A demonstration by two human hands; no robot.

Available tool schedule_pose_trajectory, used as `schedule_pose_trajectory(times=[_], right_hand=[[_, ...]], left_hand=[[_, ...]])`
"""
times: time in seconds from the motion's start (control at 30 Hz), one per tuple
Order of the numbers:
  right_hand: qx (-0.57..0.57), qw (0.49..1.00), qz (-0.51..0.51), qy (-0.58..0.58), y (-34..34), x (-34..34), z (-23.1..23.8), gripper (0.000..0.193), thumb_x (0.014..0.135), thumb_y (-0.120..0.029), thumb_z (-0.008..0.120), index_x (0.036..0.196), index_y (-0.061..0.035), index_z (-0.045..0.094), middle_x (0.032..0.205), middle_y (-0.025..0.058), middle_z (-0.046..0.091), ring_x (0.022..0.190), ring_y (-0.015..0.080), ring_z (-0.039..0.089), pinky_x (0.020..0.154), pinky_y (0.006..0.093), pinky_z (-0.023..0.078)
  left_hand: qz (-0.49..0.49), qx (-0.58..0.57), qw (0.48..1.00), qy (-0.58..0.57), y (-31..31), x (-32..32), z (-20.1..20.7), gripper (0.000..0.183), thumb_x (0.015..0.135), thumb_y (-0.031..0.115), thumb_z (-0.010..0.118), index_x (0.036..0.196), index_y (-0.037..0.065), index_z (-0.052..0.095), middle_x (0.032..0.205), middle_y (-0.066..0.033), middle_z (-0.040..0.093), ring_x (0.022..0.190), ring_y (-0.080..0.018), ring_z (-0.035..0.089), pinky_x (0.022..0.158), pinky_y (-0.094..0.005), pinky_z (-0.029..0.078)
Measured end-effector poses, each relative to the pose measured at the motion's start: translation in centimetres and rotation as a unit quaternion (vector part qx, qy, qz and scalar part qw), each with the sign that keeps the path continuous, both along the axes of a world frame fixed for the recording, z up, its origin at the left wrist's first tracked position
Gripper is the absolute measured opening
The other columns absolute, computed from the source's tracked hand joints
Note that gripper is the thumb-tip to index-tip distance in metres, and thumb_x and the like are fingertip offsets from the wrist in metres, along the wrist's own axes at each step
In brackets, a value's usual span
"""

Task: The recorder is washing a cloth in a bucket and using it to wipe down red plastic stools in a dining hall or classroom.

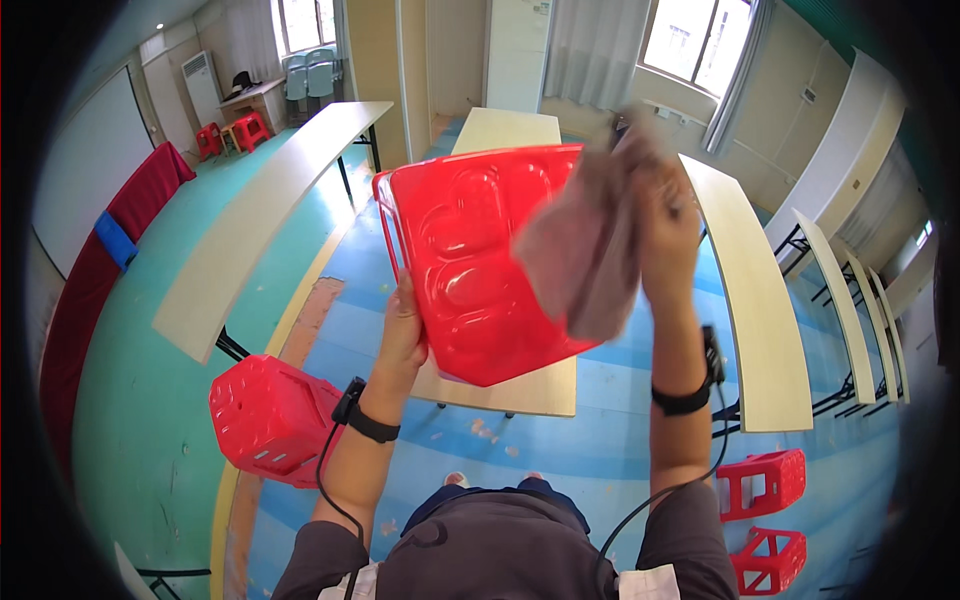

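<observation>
A red plastic stool [470, 285] with rounded raised shapes on its face is held up in front of me, above a pale table [530, 395]. My left hand [404, 328] grips the stool's left edge near its lower corner, fingers partly hidden behind it. From my right hand [668, 225] hangs a greyish-brown cloth [590, 245], bunched in the fingers. The cloth covers the stool's right side; motion blurs it and the hand, and whether they touch the stool I cannot tell. Black bands with cables circle both wrists.
Stacked red stools [270, 415] stand on the floor at my left, and two more red stools [765, 485] at lower right. Long pale tables run along the left [270, 230] and right [760, 300]. A dark red cloth-covered table [110, 260] lines the far left.
</observation>
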State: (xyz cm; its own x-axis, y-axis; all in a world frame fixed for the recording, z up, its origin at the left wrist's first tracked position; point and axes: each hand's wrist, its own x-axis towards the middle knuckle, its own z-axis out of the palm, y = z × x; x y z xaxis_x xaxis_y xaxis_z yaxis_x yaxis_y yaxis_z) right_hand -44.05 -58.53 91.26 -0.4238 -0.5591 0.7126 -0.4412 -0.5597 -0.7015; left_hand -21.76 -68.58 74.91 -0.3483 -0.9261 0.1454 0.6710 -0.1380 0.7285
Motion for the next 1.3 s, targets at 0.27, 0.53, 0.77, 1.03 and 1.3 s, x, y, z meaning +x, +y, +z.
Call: schedule_pose_trajectory(times=[0.27,0.53,0.77,1.03,1.3], right_hand=[[0.091,0.975,-0.172,0.106,-8.4,-6.6,0.7,0.062,0.089,-0.029,0.061,0.138,-0.0028,0.034,0.129,0.0155,0.051,0.12,0.0258,0.048,0.102,0.0327,0.035],[0.04,0.886,-0.205,0.413,-8.4,-0.4,-4.9,0.052,0.074,-0.042,0.068,0.121,-0.021,0.06,0.144,0.0122,0.036,0.132,0.0431,0.028,0.105,0.0601,0.018],[0.055,0.912,-0.055,0.402,-2.6,8.7,-12.4,0.041,0.073,-0.036,0.067,0.112,-0.0209,0.065,0.136,0.0103,0.045,0.134,0.0439,0.026,0.1,0.0623,0.021],[0.044,0.856,-0.369,0.359,-10.1,-5.3,-6.9,0.037,0.084,-0.025,0.055,0.118,-0.0132,0.061,0.139,0.0169,0.041,0.132,0.0419,0.027,0.102,0.0591,0.019],[0.025,0.907,-0.181,0.38,-11.8,6.2,-7.3,0.058,0.074,-0.029,0.062,0.126,-0.0058,0.052,0.146,0.023,0.028,0.134,0.0456,0.025,0.106,0.0608,0.017]], left_hand=[[-0.039,0.034,0.999,0.003,-1.0,-1.9,2.8,0.067,0.088,0.057,0.05,0.127,0.003,0.047,0.121,-0.0108,0.059,0.107,-0.0205,0.059,0.091,-0.035,0.05],[-0.037,0.034,0.999,-0.015,-1.7,-2.2,2.3,0.07,0.086,0.061,0.048,0.128,0.005,0.048,0.12,-0.0094,0.059,0.107,-0.0222,0.059,0.093,-0.0378,0.049],[-0.156,0.065,0.986,0.001,-8.6,-0.3,-4.2,0.083,0.084,0.068,0.044,0.126,-0.003,0.047,0.12,-0.0131,0.058,0.105,-0.0214,0.06,0.091,-0.0352,0.049],[-0.083,0.047,0.994,-0.047,-2.5,-2.0,2.0,0.079,0.084,0.067,0.042,0.134,0.006,0.041,0.127,-0.0112,0.055,0.113,-0.0235,0.056,0.095,-0.0384,0.047],[-0.035,-0.006,0.997,-0.072,-3.9,-2.9,0.9,0.071,0.089,0.06,0.04,0.135,0.006,0.039,0.129,-0.0092,0.053,0.116,-0.0206,0.053,0.097,-0.0358,0.046]])
